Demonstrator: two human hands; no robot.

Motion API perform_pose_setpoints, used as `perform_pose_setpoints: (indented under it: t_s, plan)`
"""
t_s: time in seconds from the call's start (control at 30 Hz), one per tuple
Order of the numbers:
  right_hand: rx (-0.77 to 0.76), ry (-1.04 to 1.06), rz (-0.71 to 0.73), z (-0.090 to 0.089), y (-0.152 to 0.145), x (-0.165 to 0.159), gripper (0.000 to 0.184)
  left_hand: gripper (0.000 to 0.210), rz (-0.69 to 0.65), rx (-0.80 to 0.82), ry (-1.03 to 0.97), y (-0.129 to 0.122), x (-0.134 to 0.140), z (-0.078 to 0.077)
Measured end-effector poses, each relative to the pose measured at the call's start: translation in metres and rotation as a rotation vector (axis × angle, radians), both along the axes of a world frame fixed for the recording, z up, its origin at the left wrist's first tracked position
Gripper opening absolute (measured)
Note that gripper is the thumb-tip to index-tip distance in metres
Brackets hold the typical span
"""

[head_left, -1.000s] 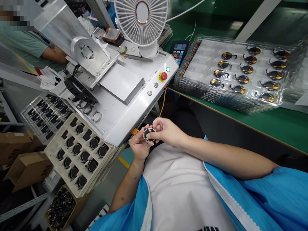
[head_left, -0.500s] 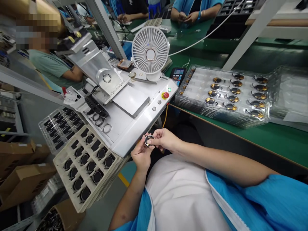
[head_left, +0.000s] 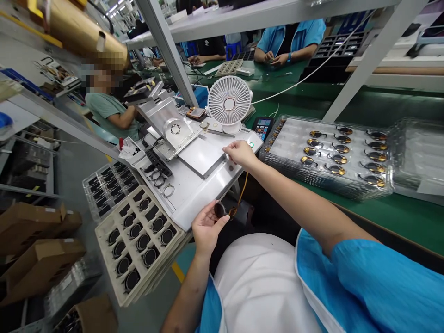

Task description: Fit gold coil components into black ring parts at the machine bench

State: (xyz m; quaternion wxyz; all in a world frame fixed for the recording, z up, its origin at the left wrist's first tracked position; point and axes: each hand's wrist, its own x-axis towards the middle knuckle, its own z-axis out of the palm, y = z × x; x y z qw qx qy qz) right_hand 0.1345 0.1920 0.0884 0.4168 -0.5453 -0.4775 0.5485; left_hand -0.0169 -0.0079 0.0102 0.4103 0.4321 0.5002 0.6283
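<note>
My left hand (head_left: 207, 227) is closed around the edge of a round watch-like part (head_left: 219, 210) with a dark disc face, held low in front of the white machine (head_left: 190, 199). Over the machine's front right panel is my right hand (head_left: 240, 153), its thumb and fingers pinched together. Whatever is in that pinch, if anything, is too small to make out. A round metal button (head_left: 231, 168) shows just below the right hand, and a green-lit button (head_left: 251, 145) to its right. Several thin metal rings (head_left: 168, 190) lie on the machine's left part.
Left of the machine, a beige tray (head_left: 138, 273) holds several round dark parts. Stacked clear trays (head_left: 326, 185) with gold-and-black parts stand at right. A white fan (head_left: 229, 101) and a keypad device (head_left: 262, 127) are behind. A person (head_left: 107, 108) sits at left; another's hands work across the table.
My right hand has left the round part and moved up and forward over the machine panel. The left hand keeps the part, now turned dark face out. The view has tilted upward.
</note>
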Motion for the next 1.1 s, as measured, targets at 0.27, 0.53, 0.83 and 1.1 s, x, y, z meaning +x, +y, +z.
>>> perform_pose_setpoints:
  t_s: [0.27, 0.53, 0.83, 1.1]
  plan:
    - [-0.028, 0.097, 0.478, -0.021, -0.117, 0.014, 0.045, 0.071, 0.062, 0.094, 0.290, -0.003, 0.007, 0.005]
    - [-0.028, 0.022, 0.459, -0.030, -0.136, 0.016, 0.041, 0.067, 0.053, 0.135, 0.386, -0.001, 0.012, 0.005]
    - [0.022, -0.040, 0.435, -0.037, -0.139, 0.015, 0.032, 0.062, 0.080, 0.132, 0.426, -0.005, 0.013, 0.007]
    - [0.057, -0.049, 0.358, -0.044, -0.137, 0.013, 0.028, 0.060, 0.100, 0.124, 0.439, -0.005, 0.010, -0.002]
